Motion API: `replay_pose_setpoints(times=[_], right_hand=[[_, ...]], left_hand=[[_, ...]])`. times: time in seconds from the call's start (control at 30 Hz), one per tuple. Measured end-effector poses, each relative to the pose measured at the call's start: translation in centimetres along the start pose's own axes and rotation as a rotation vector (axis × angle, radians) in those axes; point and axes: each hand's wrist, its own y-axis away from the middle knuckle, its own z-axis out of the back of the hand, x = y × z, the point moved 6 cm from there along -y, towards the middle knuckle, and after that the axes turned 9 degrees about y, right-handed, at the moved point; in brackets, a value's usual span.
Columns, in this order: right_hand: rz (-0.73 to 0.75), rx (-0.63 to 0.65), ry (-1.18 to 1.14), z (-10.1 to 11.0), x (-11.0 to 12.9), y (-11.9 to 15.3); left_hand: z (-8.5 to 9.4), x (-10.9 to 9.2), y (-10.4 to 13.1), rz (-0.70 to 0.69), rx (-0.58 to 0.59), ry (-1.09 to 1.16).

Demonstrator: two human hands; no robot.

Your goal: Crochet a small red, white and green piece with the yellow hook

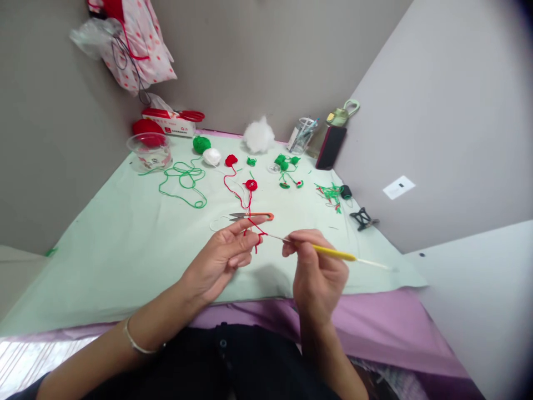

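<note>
My left hand [233,247] pinches red yarn [257,239], with the strand running over the raised index finger. My right hand [318,266] is closed round the yellow handle of a crochet hook [333,253]. The hook's thin metal tip points left and meets the red yarn beside my left fingertips. From my left hand the strand leads back toward a small red yarn coil [251,185] and a red yarn bundle [231,160]. Just behind my left fingers lie orange-handled thread snips [262,215], partly covered by the index finger.
Green yarn [183,180] lies loosely at the left, near a green ball [202,145] and a white ball [212,156]. White stuffing [259,135], a clear pen cup [302,136] and a phone [331,147] stand at the back. Small green crocheted pieces [286,162] and yarn scraps [331,194] lie right.
</note>
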Motion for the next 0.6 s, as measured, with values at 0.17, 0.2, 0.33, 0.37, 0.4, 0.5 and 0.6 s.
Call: replay_pose_setpoints(times=[0.17, 0.2, 0.33, 0.37, 0.4, 0.5, 0.6], right_hand=[[0.026, 0.095, 0.044, -1.2, 0.2, 0.2], [0.115, 0.063, 0.153, -1.4, 0.6, 0.6], [0.308, -0.069, 0.300, -1.3, 1.3, 1.7], [0.254, -0.058, 0.239, -1.1, 0.9, 1.5], [0.170, -0.033, 0.154, -1.0, 0.4, 1.1], [-0.110, 0.063, -0.142, -0.9, -1.3, 0.1], [-0.270, 0.124, -0.352, -1.1, -2.1, -0.3]], left_hand=[[-0.2, -0.3, 0.4, -0.171, -0.045, -0.178], [-0.2, -0.1, 0.5, -0.166, -0.038, -0.183], [-0.2, 0.8, 0.3, -0.054, -0.012, -0.099], [-0.1, 0.8, 0.3, -0.033, -0.012, -0.083], [0.0, 0.8, 0.2, -0.022, -0.016, -0.074], [0.1, 0.4, 0.1, -0.029, -0.018, -0.085], [0.1, 0.0, 0.1, -0.045, -0.002, -0.101]])
